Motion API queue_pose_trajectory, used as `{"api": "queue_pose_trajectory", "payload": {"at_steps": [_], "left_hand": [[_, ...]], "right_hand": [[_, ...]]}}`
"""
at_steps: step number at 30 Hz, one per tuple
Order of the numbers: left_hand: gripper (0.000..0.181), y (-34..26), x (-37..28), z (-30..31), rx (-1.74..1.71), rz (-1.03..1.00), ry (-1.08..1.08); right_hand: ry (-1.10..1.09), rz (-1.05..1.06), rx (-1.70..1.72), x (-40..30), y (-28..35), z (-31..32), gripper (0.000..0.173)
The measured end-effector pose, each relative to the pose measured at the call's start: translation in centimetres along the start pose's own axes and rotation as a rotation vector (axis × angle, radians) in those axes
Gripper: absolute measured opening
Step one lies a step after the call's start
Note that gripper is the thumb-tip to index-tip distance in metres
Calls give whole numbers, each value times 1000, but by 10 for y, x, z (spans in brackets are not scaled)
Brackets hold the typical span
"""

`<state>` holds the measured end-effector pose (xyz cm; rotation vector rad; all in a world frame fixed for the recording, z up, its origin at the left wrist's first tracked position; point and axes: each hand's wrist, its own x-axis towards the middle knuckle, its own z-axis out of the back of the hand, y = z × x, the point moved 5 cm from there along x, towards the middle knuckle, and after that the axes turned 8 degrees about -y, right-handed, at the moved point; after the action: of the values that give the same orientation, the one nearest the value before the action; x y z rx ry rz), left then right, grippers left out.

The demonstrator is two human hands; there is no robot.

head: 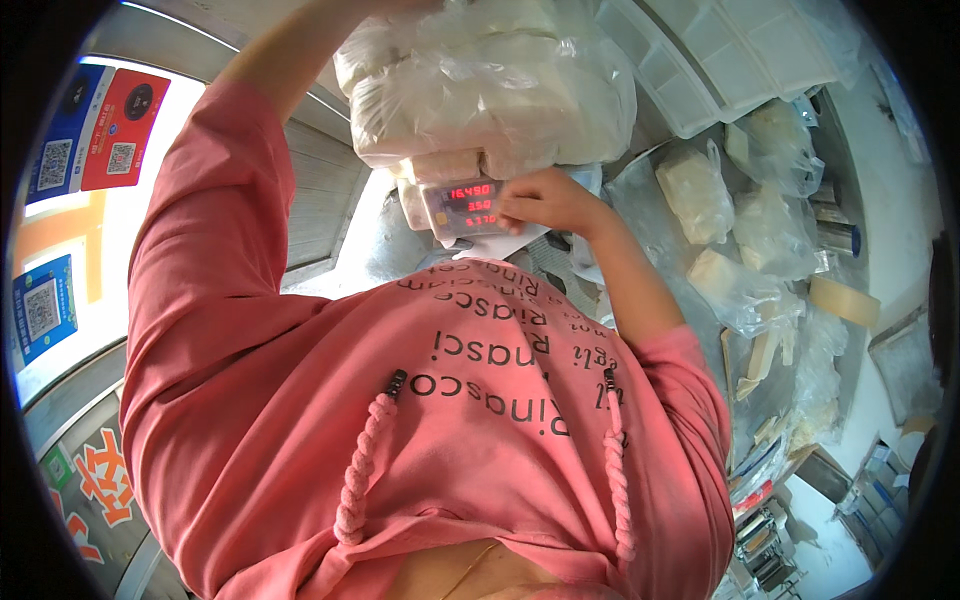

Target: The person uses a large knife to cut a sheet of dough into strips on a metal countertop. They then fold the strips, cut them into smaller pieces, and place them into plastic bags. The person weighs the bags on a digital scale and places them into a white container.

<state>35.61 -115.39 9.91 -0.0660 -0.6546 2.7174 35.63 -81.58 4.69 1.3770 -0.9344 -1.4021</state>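
My right hand (551,201) is over the right side of a digital scale's display panel (457,206), its fingers loosely curled and slightly apart, with nothing seen in them. The panel shows lit red digits. Just beyond it lies a large clear plastic bag (487,90) filled with pale, block-shaped pieces. My left arm reaches up past the bag's left side. Only the edge of my left hand (405,6) shows at the top rim of the view, so its fingers and anything in them are hidden.
White plastic crates (720,60) stand at the upper right. Several bagged pale blocks (694,195) lie on the metal surface to the right, near a roll of tape (844,300). Printed code cards (124,127) hang on a bright window at the left.
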Motion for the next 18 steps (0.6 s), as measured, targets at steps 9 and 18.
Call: {"api": "queue_pose_trajectory", "payload": {"at_steps": [9, 18], "left_hand": [[51, 8, -72, 13, -478, 1047, -689], [61, -18, -154, -13, -511, 1305, -1235]], "right_hand": [[-641, 311, -926, -82, -117, 22, 46], [-580, 213, -1285, -62, -120, 23, 66]]}}
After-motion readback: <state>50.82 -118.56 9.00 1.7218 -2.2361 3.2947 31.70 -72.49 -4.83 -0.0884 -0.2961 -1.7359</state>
